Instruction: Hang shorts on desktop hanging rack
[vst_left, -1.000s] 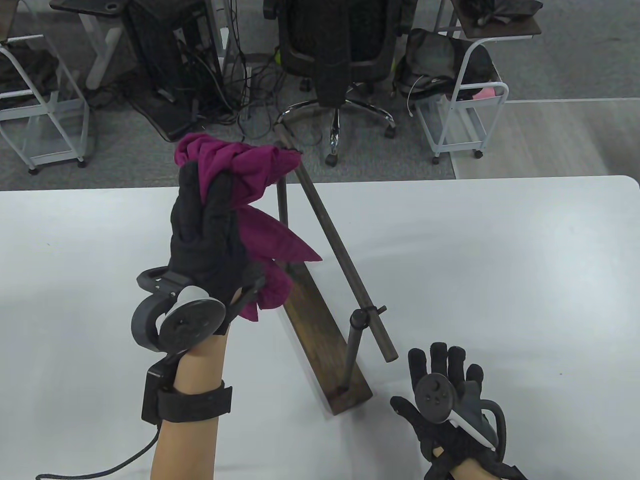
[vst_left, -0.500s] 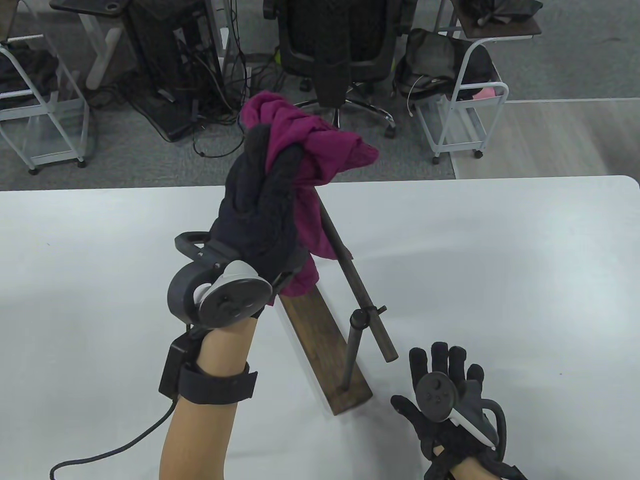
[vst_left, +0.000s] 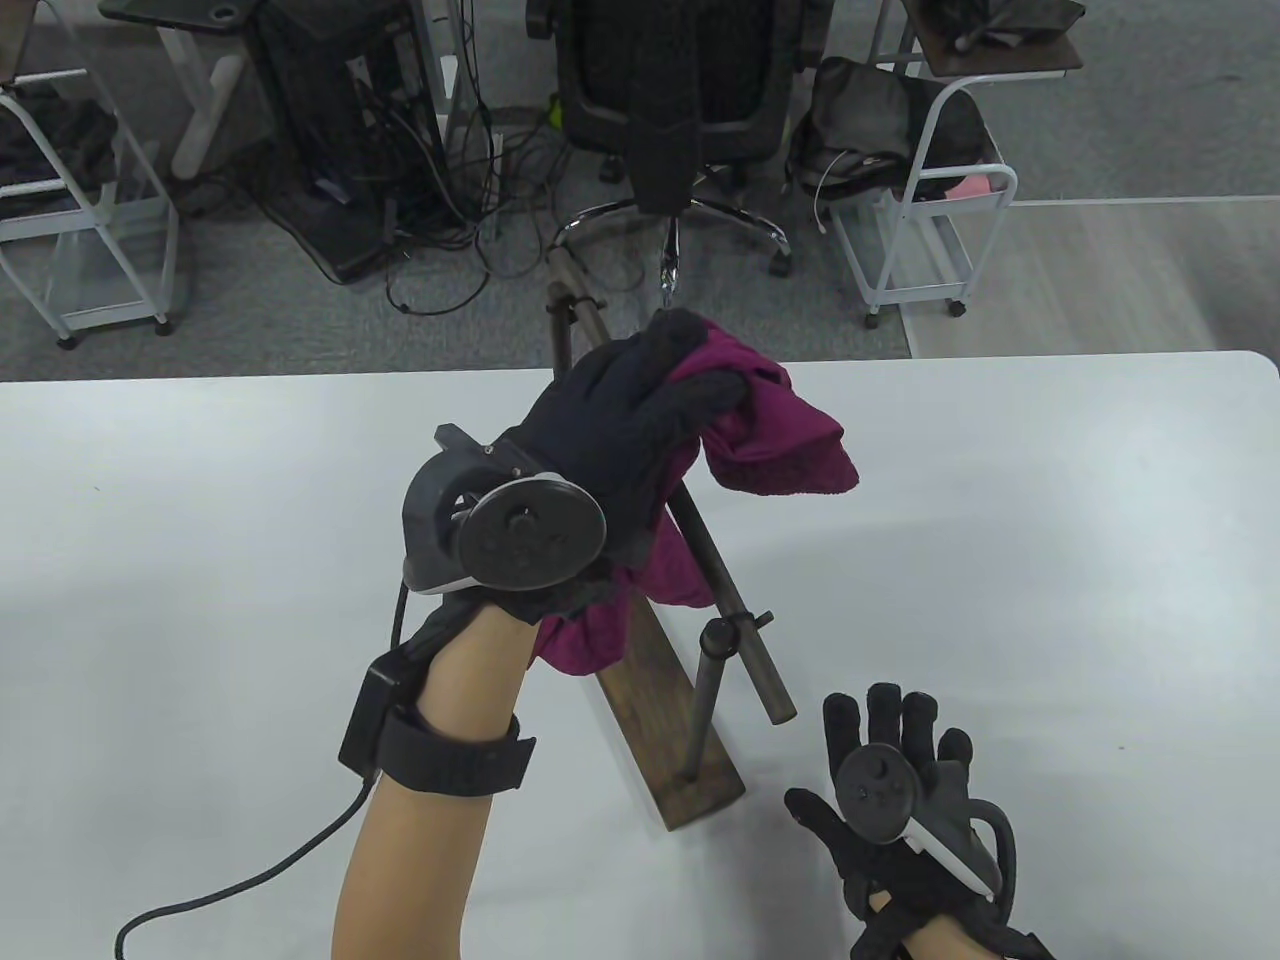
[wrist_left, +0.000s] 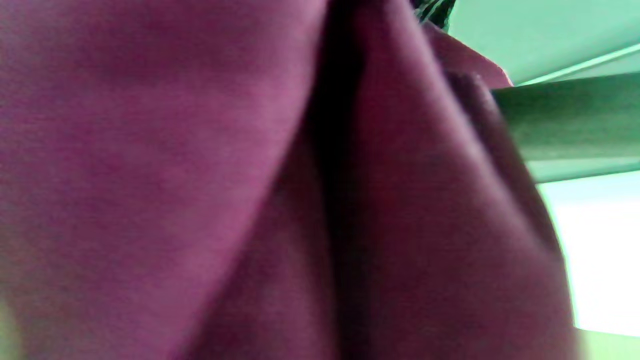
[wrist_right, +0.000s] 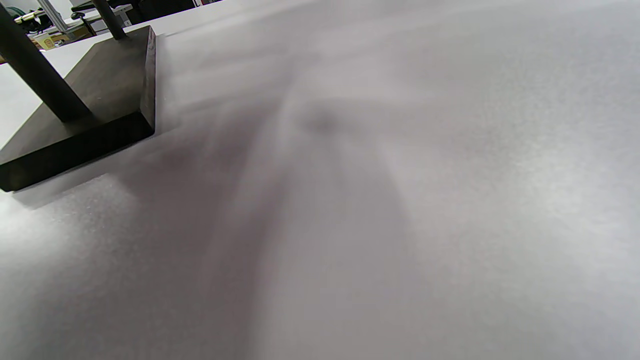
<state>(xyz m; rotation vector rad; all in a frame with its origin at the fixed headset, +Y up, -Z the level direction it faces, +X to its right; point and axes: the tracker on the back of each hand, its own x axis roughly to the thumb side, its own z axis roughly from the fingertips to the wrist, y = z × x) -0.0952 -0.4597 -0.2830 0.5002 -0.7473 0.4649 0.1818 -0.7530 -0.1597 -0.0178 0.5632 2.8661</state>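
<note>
The magenta shorts (vst_left: 770, 440) are bunched in my left hand (vst_left: 640, 420), which grips them over the dark metal bar (vst_left: 720, 590) of the hanging rack. Cloth hangs on both sides of the bar, one part to the right and one part below my wrist. The rack has a dark wooden base (vst_left: 665, 700) and two upright posts. The left wrist view is filled with magenta cloth (wrist_left: 200, 190), with the bar (wrist_left: 565, 120) at the right. My right hand (vst_left: 900, 790) rests flat and open on the white table (vst_left: 1050, 560), right of the rack base (wrist_right: 90, 105), holding nothing.
Beyond the table's far edge stand an office chair (vst_left: 690, 90), white wire carts (vst_left: 920, 200) and cables on a grey floor. The rack runs diagonally across the table's middle.
My left hand carried the shorts from left of the rack up over its far end, then down and right onto the bar. My right hand has not moved.
</note>
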